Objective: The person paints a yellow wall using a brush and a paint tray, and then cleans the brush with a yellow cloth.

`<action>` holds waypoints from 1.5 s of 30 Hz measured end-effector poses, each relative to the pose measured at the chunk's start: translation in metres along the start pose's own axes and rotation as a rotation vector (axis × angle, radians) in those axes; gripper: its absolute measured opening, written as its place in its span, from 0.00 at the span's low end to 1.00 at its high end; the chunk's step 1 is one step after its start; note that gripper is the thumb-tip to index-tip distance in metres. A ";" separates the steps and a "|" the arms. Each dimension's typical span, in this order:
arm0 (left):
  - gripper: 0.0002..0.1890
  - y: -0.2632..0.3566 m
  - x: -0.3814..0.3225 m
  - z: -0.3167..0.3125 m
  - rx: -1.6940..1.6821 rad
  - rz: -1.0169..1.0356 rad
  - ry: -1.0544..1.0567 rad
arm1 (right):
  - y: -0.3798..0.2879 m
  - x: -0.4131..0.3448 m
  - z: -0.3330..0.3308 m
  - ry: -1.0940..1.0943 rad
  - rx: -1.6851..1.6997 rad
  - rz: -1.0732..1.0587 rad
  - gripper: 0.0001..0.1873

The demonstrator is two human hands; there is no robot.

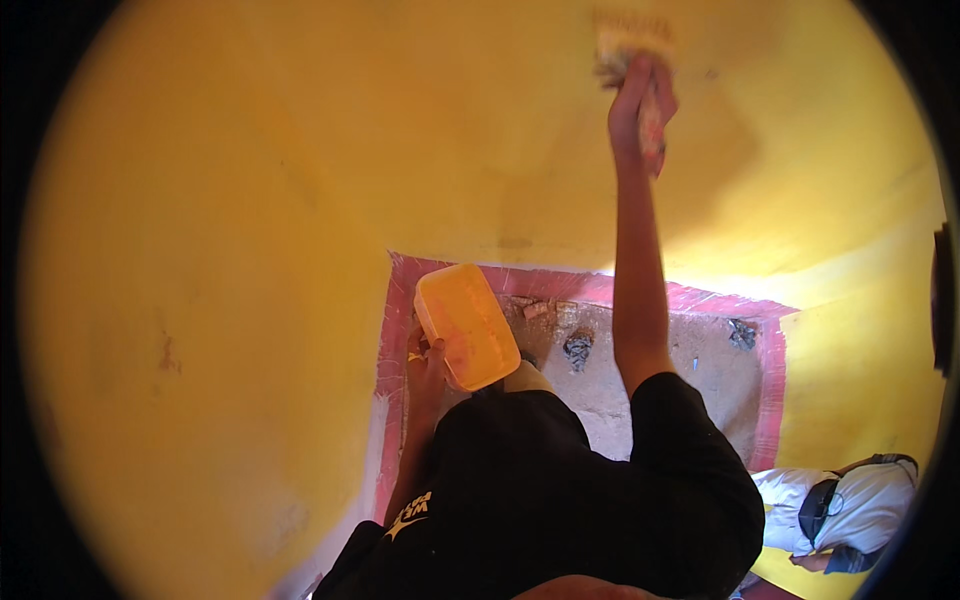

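My right hand [641, 105] is raised high and grips a wide paintbrush [652, 139] by its handle. The bristles point up against or close to the yellow wall [480, 150]; blur hides whether they touch it. Low on the left, my left hand [429, 360] holds a rectangular plastic tub [469, 326] by its near side. Orange-yellow paint shows inside the tub, which is tilted in this view.
A red painted band [555, 283] with rough edges borders the foot of the walls. Crumpled dark plastic [578, 349] and another dark scrap [742, 334] lie on the dusty floor [600, 397]. Another person [847, 506] in light clothing stands at the lower right.
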State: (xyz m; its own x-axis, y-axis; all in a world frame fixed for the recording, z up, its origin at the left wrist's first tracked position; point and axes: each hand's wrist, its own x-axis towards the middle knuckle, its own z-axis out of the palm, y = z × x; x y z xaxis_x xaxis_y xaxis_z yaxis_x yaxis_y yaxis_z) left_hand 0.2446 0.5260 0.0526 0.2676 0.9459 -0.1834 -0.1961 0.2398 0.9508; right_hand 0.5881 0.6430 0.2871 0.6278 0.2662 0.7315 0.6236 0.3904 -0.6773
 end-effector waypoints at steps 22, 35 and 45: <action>0.23 0.006 -0.014 0.005 0.040 -0.027 0.004 | -0.024 0.002 0.008 -0.087 0.238 0.123 0.17; 0.23 0.005 -0.028 -0.007 0.072 -0.019 0.099 | 0.172 -0.252 -0.027 -0.102 -0.055 0.295 0.12; 0.23 -0.002 -0.029 -0.016 0.029 -0.090 0.071 | 0.149 -0.188 -0.011 -0.054 -0.130 0.195 0.15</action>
State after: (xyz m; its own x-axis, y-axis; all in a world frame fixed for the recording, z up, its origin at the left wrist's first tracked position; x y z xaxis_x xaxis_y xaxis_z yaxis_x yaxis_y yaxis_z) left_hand 0.2222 0.5010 0.0521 0.2148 0.9341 -0.2850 -0.1465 0.3193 0.9363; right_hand 0.5676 0.6418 0.0475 0.7183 0.3735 0.5869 0.5504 0.2109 -0.8078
